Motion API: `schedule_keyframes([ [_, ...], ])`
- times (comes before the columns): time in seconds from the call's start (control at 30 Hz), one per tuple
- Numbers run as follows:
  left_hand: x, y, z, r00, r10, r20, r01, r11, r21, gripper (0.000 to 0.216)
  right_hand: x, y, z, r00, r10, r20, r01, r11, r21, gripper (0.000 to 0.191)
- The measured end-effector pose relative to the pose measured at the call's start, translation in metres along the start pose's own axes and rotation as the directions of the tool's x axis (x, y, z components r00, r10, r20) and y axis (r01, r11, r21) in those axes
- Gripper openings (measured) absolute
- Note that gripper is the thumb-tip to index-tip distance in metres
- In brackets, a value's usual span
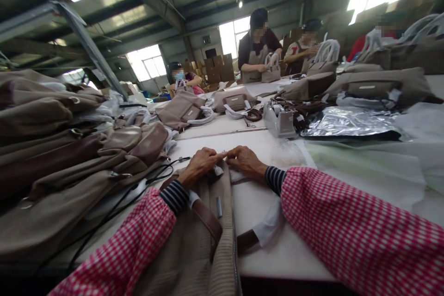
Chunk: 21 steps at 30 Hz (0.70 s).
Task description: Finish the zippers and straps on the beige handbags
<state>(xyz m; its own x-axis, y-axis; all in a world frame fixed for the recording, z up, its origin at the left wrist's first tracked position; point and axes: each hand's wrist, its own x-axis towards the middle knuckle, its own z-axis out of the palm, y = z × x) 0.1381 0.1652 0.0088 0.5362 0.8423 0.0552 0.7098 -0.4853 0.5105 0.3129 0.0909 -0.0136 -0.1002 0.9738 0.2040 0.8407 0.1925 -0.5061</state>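
Observation:
A taupe ribbed handbag [222,199] lies lengthwise before me, its brown handle [208,222] partly wrapped in white paper. At the bag's far end, my left hand [203,163] has its fingers closed in a pinch. My right hand [247,161] meets it there, fingers also pinched together, the fingertips of both hands nearly touching. What lies between the fingers is too small to make out, though it sits at the bag's edge. Another wrapped handle [268,226] sticks out on the right side of the bag.
A tall pile of taupe bags [52,148] crowds the left side. A tape dispenser [279,120] and silver plastic sheet [350,122] sit at the right. Further back are more bags [183,108]. A co-worker [258,46] stands across the table, with other people nearby.

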Motion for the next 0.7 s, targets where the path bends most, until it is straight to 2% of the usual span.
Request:
schedule_keyframes([
  [0.13,0.005,-0.002,-0.005,1.0,-0.024,-0.002,0.024,1.0,-0.016,0.047,0.002,-0.002,-0.002,0.998,-0.065,-0.023,0.066,0.998,0.021,0.022],
  [0.3,0.009,-0.001,-0.012,0.995,-0.04,-0.089,0.041,0.999,0.008,0.032,-0.001,-0.011,-0.011,0.991,-0.117,-0.07,0.117,0.993,-0.013,0.019],
  [0.37,0.011,-0.003,-0.014,0.992,-0.038,-0.122,0.041,0.999,0.019,0.03,-0.012,-0.014,-0.019,0.985,-0.165,-0.059,0.162,0.986,-0.047,0.015],
  [0.43,0.013,-0.005,-0.016,0.988,-0.047,-0.148,0.051,0.998,0.028,0.029,-0.034,-0.018,-0.028,0.964,-0.265,-0.008,0.264,0.963,-0.049,0.015],
  [0.5,0.015,-0.007,-0.016,0.986,-0.053,-0.158,0.06,0.997,0.041,0.028,-0.065,-0.024,-0.038,0.921,-0.383,0.067,0.381,0.924,0.032,0.02],
  [0.57,0.015,-0.007,-0.014,0.987,-0.05,-0.152,0.059,0.997,0.056,0.026,-0.097,-0.029,-0.048,0.883,-0.45,0.132,0.425,0.887,0.183,0.023],
  [0.63,0.015,-0.005,-0.01,0.989,-0.037,-0.144,0.048,0.996,0.074,0.025,-0.122,-0.032,-0.056,0.876,-0.435,0.206,0.364,0.879,0.308,0.021],
  [0.7,0.015,-0.002,-0.007,0.99,-0.02,-0.139,0.034,0.995,0.095,0.024,-0.132,-0.032,-0.062,0.878,-0.39,0.277,0.255,0.871,0.419,0.019],
])
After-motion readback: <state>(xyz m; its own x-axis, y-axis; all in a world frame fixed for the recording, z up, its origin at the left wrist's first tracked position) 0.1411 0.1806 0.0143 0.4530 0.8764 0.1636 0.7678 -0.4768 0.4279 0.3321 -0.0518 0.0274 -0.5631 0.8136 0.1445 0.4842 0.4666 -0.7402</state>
